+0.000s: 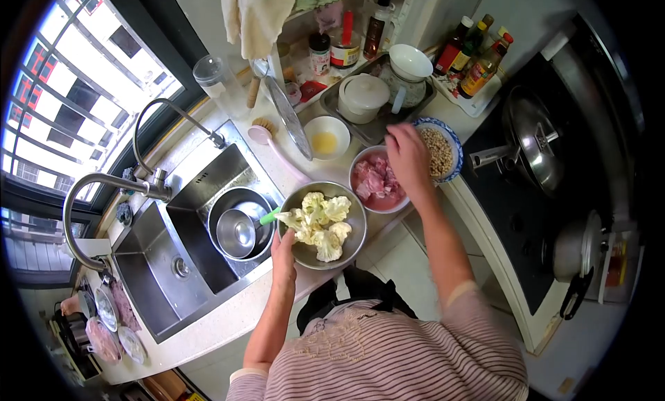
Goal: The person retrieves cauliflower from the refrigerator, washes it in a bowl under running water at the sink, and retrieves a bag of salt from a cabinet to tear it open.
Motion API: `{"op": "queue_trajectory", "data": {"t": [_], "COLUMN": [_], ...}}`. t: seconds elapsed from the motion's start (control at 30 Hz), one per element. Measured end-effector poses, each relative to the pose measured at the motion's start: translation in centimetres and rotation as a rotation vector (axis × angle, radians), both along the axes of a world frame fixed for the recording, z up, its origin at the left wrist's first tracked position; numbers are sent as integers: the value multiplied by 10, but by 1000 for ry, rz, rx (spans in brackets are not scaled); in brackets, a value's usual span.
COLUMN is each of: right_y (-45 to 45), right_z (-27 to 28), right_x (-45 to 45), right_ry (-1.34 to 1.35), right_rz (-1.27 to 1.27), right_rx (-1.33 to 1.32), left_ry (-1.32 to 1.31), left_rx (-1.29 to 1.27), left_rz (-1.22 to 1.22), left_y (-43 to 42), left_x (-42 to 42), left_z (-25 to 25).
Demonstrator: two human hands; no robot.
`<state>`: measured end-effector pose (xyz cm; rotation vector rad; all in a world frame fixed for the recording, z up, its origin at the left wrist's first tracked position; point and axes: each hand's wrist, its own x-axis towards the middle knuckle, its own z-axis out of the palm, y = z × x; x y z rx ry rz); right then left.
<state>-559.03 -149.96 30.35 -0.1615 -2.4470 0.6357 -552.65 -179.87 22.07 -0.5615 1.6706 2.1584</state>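
Observation:
At the counter edge sits a steel bowl (358, 245) with several cauliflower florets (328, 240) in it. My left hand (282, 254) is closed on its left rim, thumb on the inner side. Farther up, my right hand (409, 158) hovers over the right side of a white bowl (400, 208) of raw pink meat (376, 179), fingers close together and pointing away from me. What its fingertips touch, if anything, is hidden. Partly behind that hand stands a blue-patterned bowl (457, 146) of pale, bean-like grains (438, 151).
Left is a double sink (156, 276) with a pot and a green-handled steel ladle or pan. A small bowl of yellow liquid (325, 139), a pink-handled brush (280, 151) and a lidded white pot (364, 96) stand behind. Right is a stove with a lidded wok (533, 141).

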Motion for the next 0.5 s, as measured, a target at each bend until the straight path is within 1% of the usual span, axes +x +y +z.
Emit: {"op": "queue_trajectory", "data": {"t": [0.07,0.13,0.2,0.23,0.33,0.43,0.5], "right_y": [7,16,22,23,25,31,37], "right_z": [-9,-18,-16,-13,-6,-13,-3], "right_x": [-63,-116,-147,-156,-169,-175,-184], "right_ry": [24,25,-251,-389,-501,-449,-457], "right_rz": [16,-17,-28,-35,21,88,73], "right_rx": [122,170,269,322,322,363,253], "left_ry": [4,-21,-10,-13,-13,-10,5], "left_rx": [1,-22,-59,-59,-47,-21,-5], "left_rz": [-18,-25,-27,-22,-16,-16,-18], "left_y": [-2,-6,-7,-6,-2,-3,-4], "left_x": [-2,1,5,6,5,5,5], "left_z": [1,-5,-6,-3,6,6,4]}}
